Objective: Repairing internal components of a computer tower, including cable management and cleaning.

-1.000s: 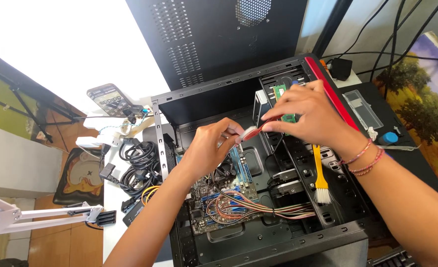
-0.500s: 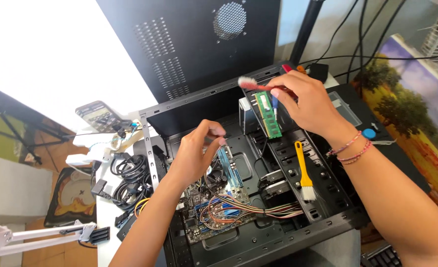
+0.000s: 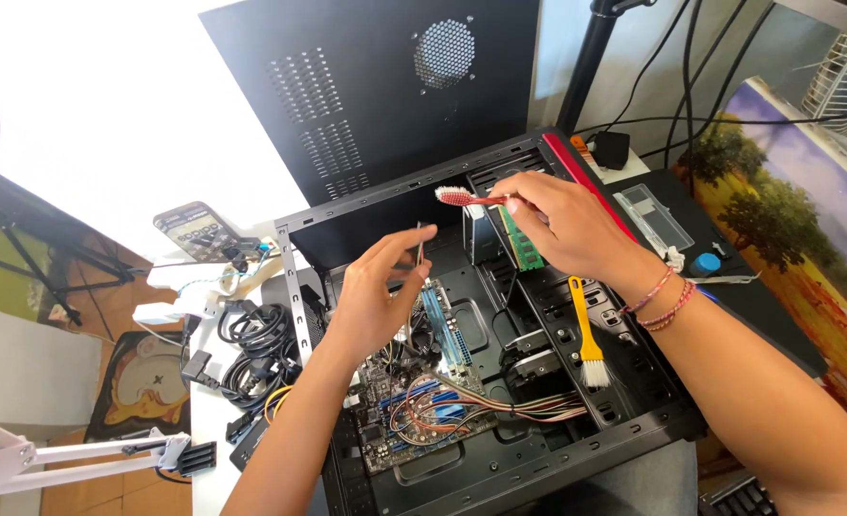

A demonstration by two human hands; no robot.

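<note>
Right hand [image 3: 572,229] holds two things at once: a red-handled toothbrush [image 3: 466,198] pinched at the fingertips, bristle head out to the left, long axis roughly level; and a green RAM stick [image 3: 522,241] tucked under the fingers, long axis running down and away from the palm. Grip is closed around both.

Left hand [image 3: 376,296] is just left of it and lower, thumb and forefinger narrowed on a small thin dark piece [image 3: 420,247] held upright. Can't tell what it is.

Key relation: the brush head sits above and a little right of the left hand's piece, apart, not touching. The RAM stick is the right hand's own; the left hand is near but not on it.

Both hands hover over the open PC case [image 3: 576,449], lying on its side. Below the left hand: motherboard [image 3: 395,401] with blue slots and a bundle of coloured wires [image 3: 481,401]. A yellow-handled brush [image 3: 586,334] lies on the drive-bay frame, bristles toward the near edge, under the right wrist. Beaded bracelets [image 3: 667,298] on that wrist.

Outward: black side panel [image 3: 376,96] propped behind the case, coiled black cables [image 3: 256,349] on the white counter [image 3: 208,440] to the left, white lamp arm [image 3: 70,454] at lower left.
</note>
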